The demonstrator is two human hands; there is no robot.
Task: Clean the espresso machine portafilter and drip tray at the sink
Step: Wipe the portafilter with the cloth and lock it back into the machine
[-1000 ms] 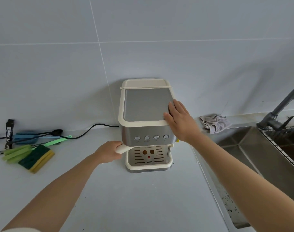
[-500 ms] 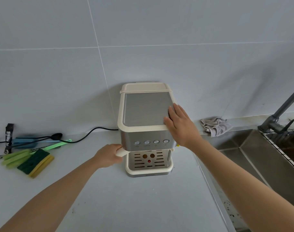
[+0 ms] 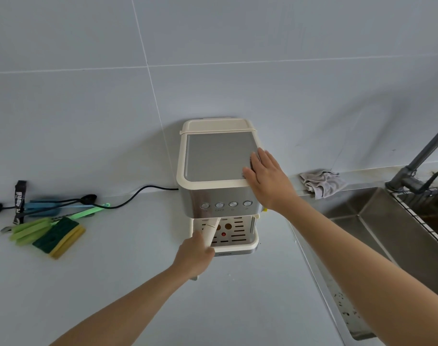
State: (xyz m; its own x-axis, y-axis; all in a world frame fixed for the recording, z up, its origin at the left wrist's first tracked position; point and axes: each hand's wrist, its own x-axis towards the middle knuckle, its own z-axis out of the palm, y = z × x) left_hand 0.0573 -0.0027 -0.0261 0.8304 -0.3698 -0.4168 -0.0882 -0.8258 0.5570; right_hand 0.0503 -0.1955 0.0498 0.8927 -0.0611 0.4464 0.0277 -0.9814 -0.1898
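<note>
Left arm [image 3: 128, 308] and right arm [image 3: 362, 265] are showing bare to frame edge; left hand [image 3: 194, 255] at 6 o'clock, right hand [image 3: 269, 181] at 3 o'clock, bare too.

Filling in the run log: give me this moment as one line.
left hand: grips portafilter handle | right hand: flat on espresso machine top | drip tray: seated in machine

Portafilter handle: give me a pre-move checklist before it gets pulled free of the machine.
1. Left hand grips the portafilter handle: ok.
2. Right hand lies flat on the espresso machine top, steadying it: ok.
3. Handle's head released from the machine: cannot tell, hidden underneath.
4. Drip tray seated in the machine base: ok.
5. Way to the sink: not ok, the right arm crosses it.
</note>
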